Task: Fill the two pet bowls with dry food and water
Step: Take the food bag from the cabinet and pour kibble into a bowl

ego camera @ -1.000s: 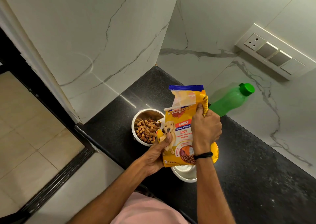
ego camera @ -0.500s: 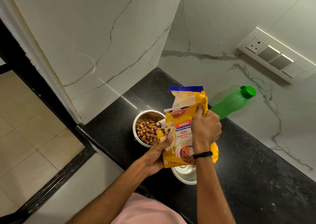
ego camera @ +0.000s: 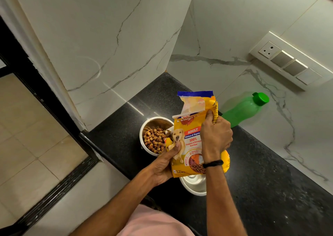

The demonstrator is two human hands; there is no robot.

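I gripped the bag (ego camera: 191, 142) upright with my left hand (ego camera: 164, 165) low and right hand (ego camera: 215, 136) high, beside the kibble-filled bowl (ego camera: 153, 136); the second bowl (ego camera: 193, 185) sat below.

near bowl (ego camera: 193, 186) mostly hidden by food bag (ego camera: 191, 142), bottle (ego camera: 241, 112) base hidden

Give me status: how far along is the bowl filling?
Done: the far bowl holds kibble. In hand: both hands, left and right, grip the food bag, upright. Left: the near bowl looks empty, no water seen; the green bottle stands capped.
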